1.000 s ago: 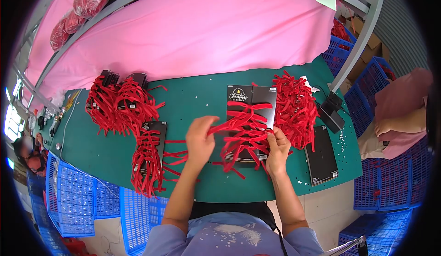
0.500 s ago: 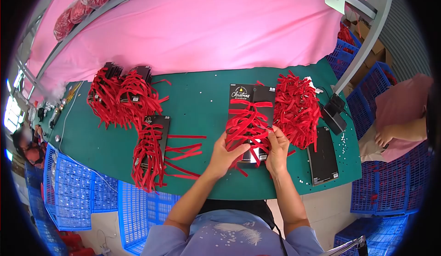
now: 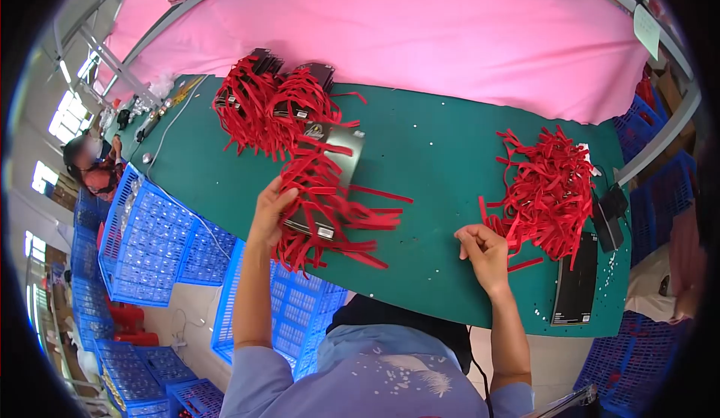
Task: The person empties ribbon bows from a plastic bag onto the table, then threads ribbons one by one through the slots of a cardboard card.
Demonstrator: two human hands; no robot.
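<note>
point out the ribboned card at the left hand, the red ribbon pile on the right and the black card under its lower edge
ribboned card (image 3: 347,164): head view, bare upper part
red ribbon pile (image 3: 547,193): head view, middle
black card (image 3: 576,287): head view, middle of its face

The red ribbon bows (image 3: 319,185) look like soft, matt velvet; their black paperboard display card (image 3: 347,151) catches a glossy sheen. The green counter (image 3: 420,170) is smooth and matt, the pink drape (image 3: 420,35) lightly wrinkled cloth, the latticed crate (image 3: 146,242) blue plastic, the grey frame post (image 3: 664,134) smooth metal.
</note>
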